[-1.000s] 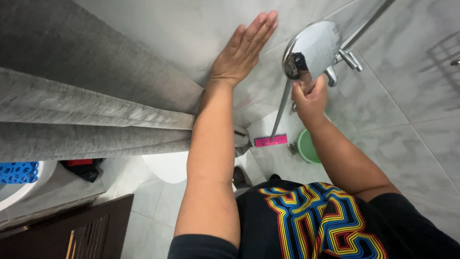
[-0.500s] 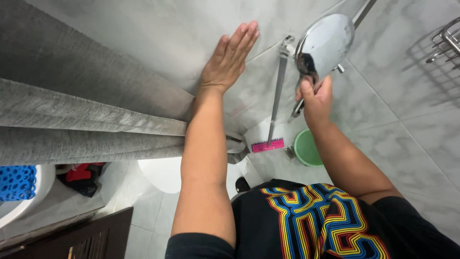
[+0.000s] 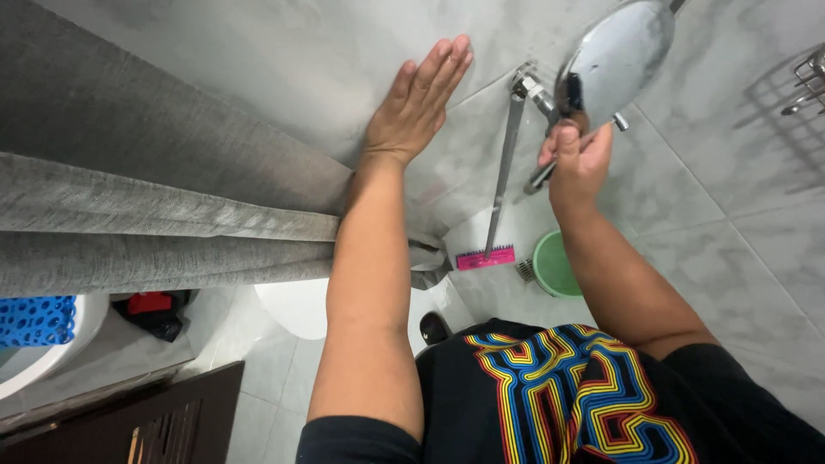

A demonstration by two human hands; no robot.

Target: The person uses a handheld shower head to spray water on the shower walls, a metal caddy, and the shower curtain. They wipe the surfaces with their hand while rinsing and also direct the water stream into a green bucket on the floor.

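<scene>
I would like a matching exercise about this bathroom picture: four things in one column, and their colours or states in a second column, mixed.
Things:
1. left hand
2. right hand
3. bucket
4. brush

States:
A. green, on the floor
B. flat on the wall tile
C. pink, low against the wall
D. gripping the handle of the chrome shower head

Pairs: 1-B, 2-D, 3-A, 4-C

Grey marbled wall tiles [image 3: 284,60], grey curtain [image 3: 129,206], pale floor tiles [image 3: 258,387], dark wooden cabinet [image 3: 155,421], green bucket [image 3: 554,266], wire rack [image 3: 808,82] casting shadow, even light
</scene>
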